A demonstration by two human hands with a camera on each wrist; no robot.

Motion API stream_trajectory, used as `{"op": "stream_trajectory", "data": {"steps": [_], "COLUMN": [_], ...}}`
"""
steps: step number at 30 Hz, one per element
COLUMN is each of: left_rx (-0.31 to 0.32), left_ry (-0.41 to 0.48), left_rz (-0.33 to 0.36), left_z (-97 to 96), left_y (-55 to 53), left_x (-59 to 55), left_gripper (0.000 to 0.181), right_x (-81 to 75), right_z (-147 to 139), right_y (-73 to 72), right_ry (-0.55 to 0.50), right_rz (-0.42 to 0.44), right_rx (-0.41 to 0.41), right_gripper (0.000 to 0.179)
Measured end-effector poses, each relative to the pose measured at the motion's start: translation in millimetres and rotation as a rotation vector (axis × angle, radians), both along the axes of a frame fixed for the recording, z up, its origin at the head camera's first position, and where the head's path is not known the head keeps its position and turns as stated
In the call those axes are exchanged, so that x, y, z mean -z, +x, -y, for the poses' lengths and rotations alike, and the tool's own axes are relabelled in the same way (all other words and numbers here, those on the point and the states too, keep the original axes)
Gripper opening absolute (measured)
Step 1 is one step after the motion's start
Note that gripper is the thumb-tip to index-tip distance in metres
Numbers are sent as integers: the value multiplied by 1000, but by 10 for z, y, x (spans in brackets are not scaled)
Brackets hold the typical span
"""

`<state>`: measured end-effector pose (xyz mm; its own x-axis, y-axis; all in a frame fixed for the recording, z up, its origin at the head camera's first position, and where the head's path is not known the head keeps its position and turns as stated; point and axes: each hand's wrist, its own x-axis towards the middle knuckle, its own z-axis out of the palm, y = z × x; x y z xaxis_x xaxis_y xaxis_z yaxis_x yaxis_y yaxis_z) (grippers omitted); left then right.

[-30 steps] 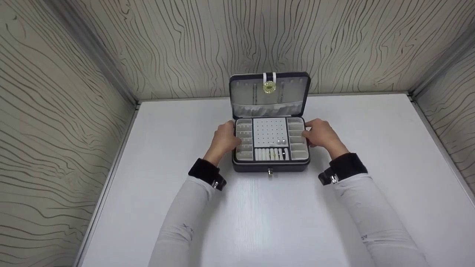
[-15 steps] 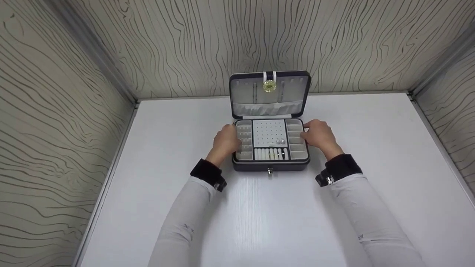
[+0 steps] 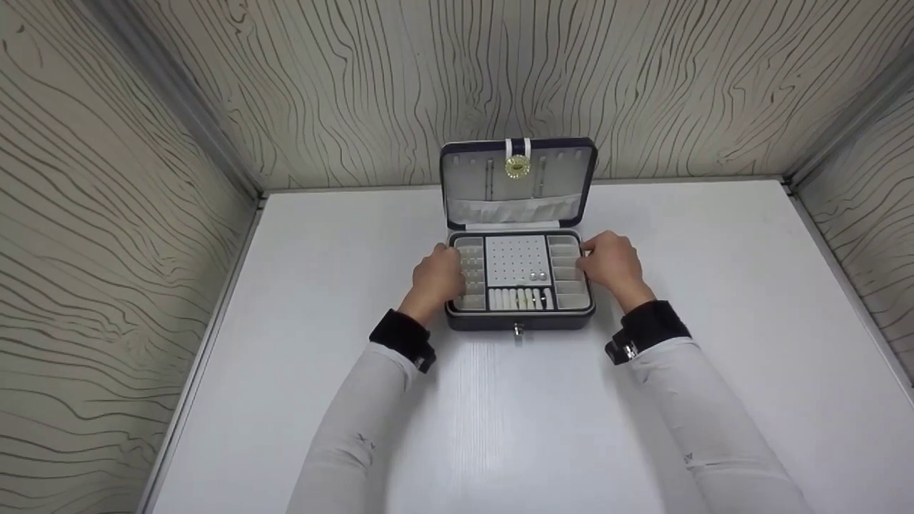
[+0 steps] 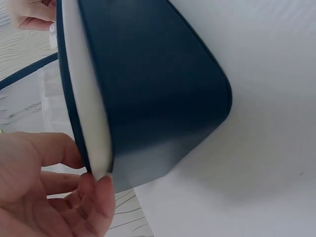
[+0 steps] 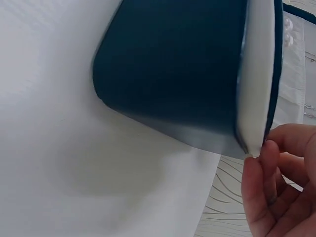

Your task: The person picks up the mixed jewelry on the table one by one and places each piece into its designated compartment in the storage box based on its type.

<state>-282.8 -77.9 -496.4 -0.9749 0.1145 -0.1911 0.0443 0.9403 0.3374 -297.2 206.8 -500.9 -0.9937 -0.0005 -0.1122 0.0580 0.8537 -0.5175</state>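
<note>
A dark blue jewelry box (image 3: pixel 485 323) stands on the white table with its lid (image 3: pixel 475 182) raised. Its compartmented tray (image 3: pixel 569 285) lies in the box opening and bears a pair of pearl earrings (image 3: pixel 538 275) and a row of ring rolls (image 3: pixel 510 298) with several rings. My left hand (image 3: pixel 437 275) pinches the tray's left edge towards the back, and my right hand (image 3: pixel 613 264) pinches the right edge. In both wrist views, a cream band (image 4: pixel 89 94) shows between the tray's dark rim and the outer wall (image 5: pixel 173 64). Fingertips meet at the back corners.
Necklaces (image 3: pixel 490 178) hang inside the lid, above a gathered white pocket (image 3: pixel 518 210). A round gold clasp (image 3: pixel 518 167) hangs from the lid's strap. Wood-patterned walls (image 3: pixel 343 93) bound the table (image 3: pixel 343 271) behind and at both sides.
In the head view, the tray and its earrings have shifted slightly down, and more of the white strip at the hinge shows. Both hands have moved slightly with it.
</note>
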Motion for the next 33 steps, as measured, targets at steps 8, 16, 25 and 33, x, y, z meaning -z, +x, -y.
{"op": "stream_trajectory", "data": {"steps": [8,16,25,33], "left_rx": [-41,-119,-170,-198], "left_ry": [111,275,650,794], "left_rz": [-42,-87,84,125], "left_z": [79,146,322,361], "left_y": [34,144,320,416], "left_x": [76,168,191,312], "left_gripper": [35,46,46,43], "right_x": [69,119,219,279], "right_z": [-37,-70,-85,-75], "right_y": [26,84,131,175], "right_ry": [-46,-109,-171,-244], "right_rz": [-37,-8,-46,-32], "right_rx": [17,23,6,14], "right_gripper": [38,43,41,42]}}
